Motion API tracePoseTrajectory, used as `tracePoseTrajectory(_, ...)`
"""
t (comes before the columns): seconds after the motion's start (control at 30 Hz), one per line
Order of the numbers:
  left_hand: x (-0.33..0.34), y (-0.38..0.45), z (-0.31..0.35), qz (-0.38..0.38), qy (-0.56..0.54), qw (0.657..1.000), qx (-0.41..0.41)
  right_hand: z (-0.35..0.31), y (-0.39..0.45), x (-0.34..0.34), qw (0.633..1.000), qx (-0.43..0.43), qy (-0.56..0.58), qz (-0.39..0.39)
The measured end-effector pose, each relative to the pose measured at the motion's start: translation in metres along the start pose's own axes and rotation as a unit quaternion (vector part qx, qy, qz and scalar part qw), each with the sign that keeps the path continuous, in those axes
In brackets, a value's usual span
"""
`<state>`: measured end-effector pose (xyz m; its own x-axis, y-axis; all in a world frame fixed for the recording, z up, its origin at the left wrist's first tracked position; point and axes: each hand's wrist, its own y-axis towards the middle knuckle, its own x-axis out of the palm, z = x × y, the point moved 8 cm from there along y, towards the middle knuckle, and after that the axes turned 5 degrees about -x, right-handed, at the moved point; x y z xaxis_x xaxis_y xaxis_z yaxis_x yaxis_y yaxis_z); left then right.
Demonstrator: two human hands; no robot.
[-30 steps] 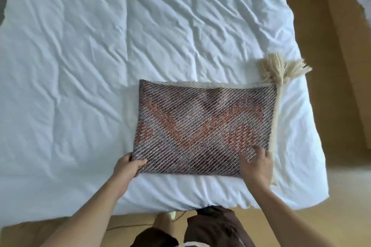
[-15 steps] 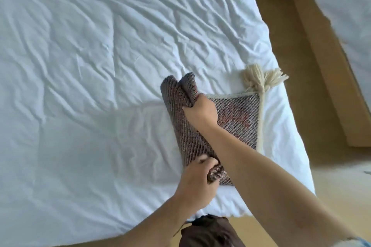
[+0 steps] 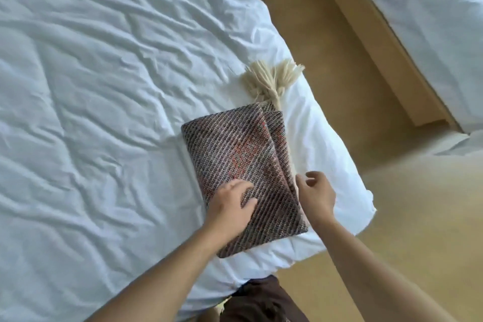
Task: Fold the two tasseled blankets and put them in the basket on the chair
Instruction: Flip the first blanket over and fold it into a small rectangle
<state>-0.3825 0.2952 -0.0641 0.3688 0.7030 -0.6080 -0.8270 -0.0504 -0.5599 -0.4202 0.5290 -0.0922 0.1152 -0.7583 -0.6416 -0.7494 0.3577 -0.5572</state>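
Left hand (image 3: pixel 230 204) lies flat, fingers spread, pressing the folded blanket (image 3: pixel 240 165), which sits near the bed (image 3: pixel 104 112) corner. Right hand (image 3: pixel 316 196) hovers just beside the blanket's right edge, fingers loosely curled, holding nothing. Cream tassels (image 3: pixel 271 78) fan out past the blanket's far end.

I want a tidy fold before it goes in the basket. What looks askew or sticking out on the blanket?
The top layer of the blanket sits short of the right edge, baring a strip of the layer below. The cream tassels splay out past the far corner onto the bed. Left hand rests on it; right hand hovers beside.
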Motion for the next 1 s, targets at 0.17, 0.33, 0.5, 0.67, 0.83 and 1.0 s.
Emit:
tracePoseTrajectory(0.17,-0.065,0.083,-0.013,0.048,0.138,0.988,-0.042,0.106,-0.071,0.015,0.980,0.144,0.127,-0.048)
tracePoseTrajectory(0.33,-0.088,0.175,-0.002,-0.004,0.199,0.975,-0.094,0.132,-0.091,0.069,0.895,0.275,0.291,-0.195)
tracePoseTrajectory(0.5,-0.062,0.226,0.012,-0.104,0.140,0.972,-0.155,0.111,-0.077,0.109,0.819,0.285,0.451,-0.210)
tracePoseTrajectory(0.67,-0.050,0.218,0.008,-0.208,0.059,0.958,-0.188,0.108,-0.076,0.109,0.795,0.298,0.497,-0.181)
tracePoseTrajectory(0.83,-0.088,0.157,-0.024,-0.215,-0.110,0.947,-0.213,0.083,-0.043,0.073,0.841,0.226,0.467,-0.155)
tracePoseTrajectory(1.0,-0.149,0.061,-0.094,-0.047,-0.304,0.921,-0.238,-0.031,0.000,0.049,0.885,0.110,0.390,-0.230)
